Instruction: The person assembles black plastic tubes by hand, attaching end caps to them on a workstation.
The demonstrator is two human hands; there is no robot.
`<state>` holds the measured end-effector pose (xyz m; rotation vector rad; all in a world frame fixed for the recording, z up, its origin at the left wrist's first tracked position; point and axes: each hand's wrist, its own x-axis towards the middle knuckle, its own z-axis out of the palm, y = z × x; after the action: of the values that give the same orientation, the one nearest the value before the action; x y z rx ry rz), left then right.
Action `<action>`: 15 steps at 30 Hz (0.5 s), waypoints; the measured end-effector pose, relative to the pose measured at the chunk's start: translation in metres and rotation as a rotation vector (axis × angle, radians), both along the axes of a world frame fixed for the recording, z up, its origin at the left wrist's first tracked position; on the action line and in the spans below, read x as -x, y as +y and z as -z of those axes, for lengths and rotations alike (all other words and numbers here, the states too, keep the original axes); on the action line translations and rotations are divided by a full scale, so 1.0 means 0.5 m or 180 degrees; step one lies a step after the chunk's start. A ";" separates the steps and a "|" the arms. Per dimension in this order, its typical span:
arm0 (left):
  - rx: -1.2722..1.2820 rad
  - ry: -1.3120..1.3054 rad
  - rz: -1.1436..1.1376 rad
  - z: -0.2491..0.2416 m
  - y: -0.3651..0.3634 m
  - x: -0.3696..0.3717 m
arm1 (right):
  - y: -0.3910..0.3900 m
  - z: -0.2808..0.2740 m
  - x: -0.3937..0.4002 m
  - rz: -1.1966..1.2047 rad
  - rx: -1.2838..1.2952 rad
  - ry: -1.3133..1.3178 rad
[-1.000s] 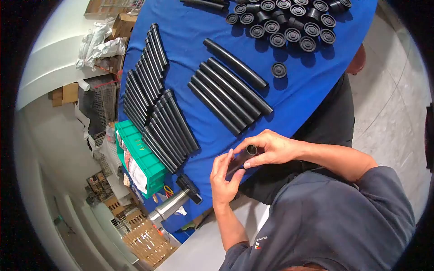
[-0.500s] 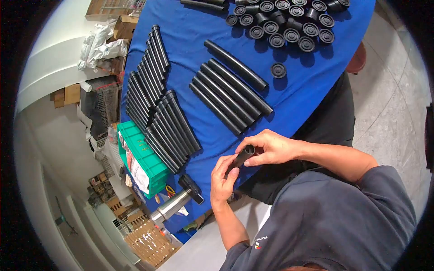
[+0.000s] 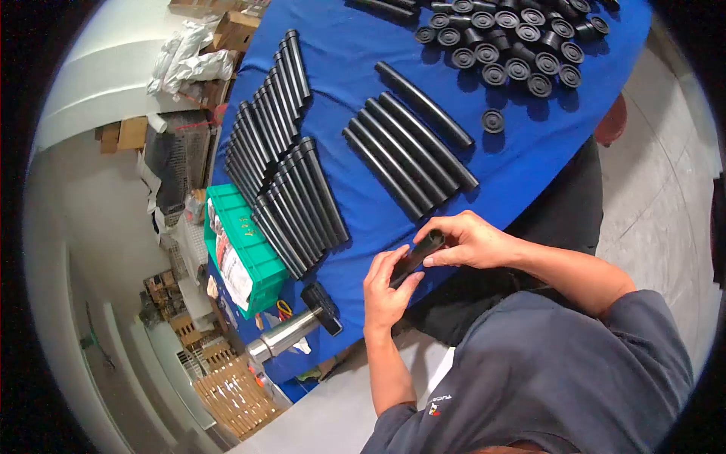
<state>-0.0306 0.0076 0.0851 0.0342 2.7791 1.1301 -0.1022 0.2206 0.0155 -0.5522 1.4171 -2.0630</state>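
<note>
Steady the tube [image 3: 411, 262] with your left hand [image 3: 386, 296] grasping below its rim [image 3: 436, 235], your right hand [image 3: 473, 240] lightly pinching beside the rim.

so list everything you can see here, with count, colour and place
held tube: 1, black, between both hands
loose tubes: several, black, mid-table, one slightly apart
capped tubes: many overlapping, black, table's left side
far tubes: at least 2, black, top edge
round caps: dozens, black, upper right, one set apart
crate: 1, green, left table edge
mallet-like tool: 1, silver and black, below crate
tablecloth: 1, blue, under the parts
cardboard boxes: several, brown, far left
plastic wrap: bundled, white, upper left
floor: grey, right
shirt: 1, dark, lower right
left hand: 1, on tube
right hand: 1, at tube's upper end
</note>
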 end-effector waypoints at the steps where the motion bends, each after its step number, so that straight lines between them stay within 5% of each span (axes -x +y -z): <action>1: 0.0056 0.0041 -0.0028 0.003 -0.002 -0.004 | -0.002 -0.001 0.000 0.0075 -0.0010 0.0039; 5: -0.1133 0.0246 -0.0783 0.037 -0.036 -0.038 | -0.004 0.002 -0.006 -0.0004 -0.0106 0.0548; 9: -0.3603 0.0723 -0.1481 -0.012 -0.022 -0.032 | -0.013 0.006 -0.002 0.0058 -0.0109 0.1486; 15: -0.4187 -0.0455 -0.2672 0.062 -0.022 -0.088 | -0.001 0.002 -0.004 0.0050 -0.0255 0.1307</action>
<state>0.0134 -0.0034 0.0542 -1.0431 1.3911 2.7104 -0.1002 0.2201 0.0142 -0.9749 1.7266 -1.9675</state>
